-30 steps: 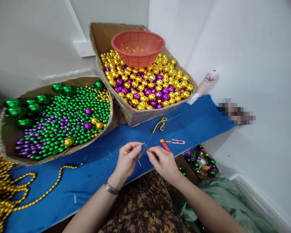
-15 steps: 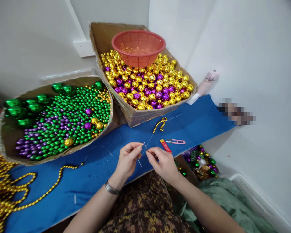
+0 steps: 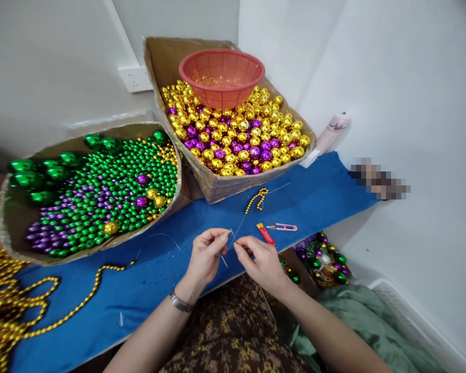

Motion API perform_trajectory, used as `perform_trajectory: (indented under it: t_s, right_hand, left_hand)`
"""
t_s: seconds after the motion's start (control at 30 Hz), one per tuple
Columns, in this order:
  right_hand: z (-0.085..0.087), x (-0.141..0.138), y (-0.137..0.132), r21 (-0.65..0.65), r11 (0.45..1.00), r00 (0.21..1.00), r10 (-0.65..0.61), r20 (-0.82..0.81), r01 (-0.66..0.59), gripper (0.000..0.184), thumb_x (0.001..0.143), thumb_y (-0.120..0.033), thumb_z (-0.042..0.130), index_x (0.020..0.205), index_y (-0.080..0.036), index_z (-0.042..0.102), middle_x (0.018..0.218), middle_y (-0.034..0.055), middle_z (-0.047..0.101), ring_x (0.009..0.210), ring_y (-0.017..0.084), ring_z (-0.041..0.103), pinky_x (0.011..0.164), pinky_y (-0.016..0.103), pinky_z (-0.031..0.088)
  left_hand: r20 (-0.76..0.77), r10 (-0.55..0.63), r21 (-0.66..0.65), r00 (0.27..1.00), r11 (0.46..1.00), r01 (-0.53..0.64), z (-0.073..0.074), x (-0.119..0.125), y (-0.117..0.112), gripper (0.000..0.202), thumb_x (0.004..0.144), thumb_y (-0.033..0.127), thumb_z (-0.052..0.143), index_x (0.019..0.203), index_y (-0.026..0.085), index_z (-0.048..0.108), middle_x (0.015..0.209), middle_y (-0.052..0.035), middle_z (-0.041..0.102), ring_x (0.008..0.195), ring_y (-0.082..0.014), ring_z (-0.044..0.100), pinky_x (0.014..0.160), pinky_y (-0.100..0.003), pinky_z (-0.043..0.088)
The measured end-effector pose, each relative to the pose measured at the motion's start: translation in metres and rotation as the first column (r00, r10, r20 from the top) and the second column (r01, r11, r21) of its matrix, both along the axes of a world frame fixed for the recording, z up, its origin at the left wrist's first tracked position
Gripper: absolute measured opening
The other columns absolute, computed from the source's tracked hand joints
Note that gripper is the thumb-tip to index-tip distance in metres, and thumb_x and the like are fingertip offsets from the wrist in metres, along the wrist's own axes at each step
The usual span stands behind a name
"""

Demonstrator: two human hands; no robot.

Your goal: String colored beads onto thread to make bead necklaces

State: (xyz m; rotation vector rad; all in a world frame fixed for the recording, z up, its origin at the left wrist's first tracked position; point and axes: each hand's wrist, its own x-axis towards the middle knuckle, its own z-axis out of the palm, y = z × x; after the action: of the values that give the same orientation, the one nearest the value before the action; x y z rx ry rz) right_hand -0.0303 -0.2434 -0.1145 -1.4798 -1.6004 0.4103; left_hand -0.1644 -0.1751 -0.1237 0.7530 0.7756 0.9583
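My left hand point(image 3: 206, 255), with a metal watch on its wrist, is closed in a pinch on a fine clear thread point(image 3: 238, 226). The thread runs up to a short strand of gold beads point(image 3: 256, 201) on the blue cloth. Close beside it, my right hand point(image 3: 261, 260) pinches a thin needle-like piece point(image 3: 233, 236), whose tip meets the left fingertips. Below the left fingers a thin pale stick point(image 3: 224, 261) pokes out; what holds it is hidden. Just beyond the right hand lie a red and yellow packet point(image 3: 265, 234) and pink thread snips point(image 3: 282, 227).
Behind the hands stand a cardboard box of green and purple beads point(image 3: 181, 191) and a box of gold and purple balls point(image 3: 217, 189), with a red basket point(image 3: 222, 93) on top. Long gold bead strands point(image 3: 8, 305) lie at left on the blue cloth point(image 3: 314, 191).
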Motion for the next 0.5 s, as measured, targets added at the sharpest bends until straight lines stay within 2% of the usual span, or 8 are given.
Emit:
perform_trajectory:
  t_s: [0.5]
  right_hand:
    - [0.001, -0.0016, 0.0013, -0.021, 1.0, 0.999, 0.022, -0.034, -0.022, 0.015, 0.093, -0.026, 0.049, 0.086, -0.021, 0.061, 0.076, 0.002, 0.069, 0.065, 0.013, 0.065, 0.061, 0.023, 0.049]
  left_hand:
    - [-0.025, -0.012, -0.003, 1.0, 1.0, 0.011, 0.0, 0.0015, -0.0001, 0.022, 0.062, 0.028, 0.082, 0.077, 0.014, 0.074, 0.06, 0.0005, 0.062, 0.049, -0.0058, 0.046, 0.05, -0.02, 0.038]
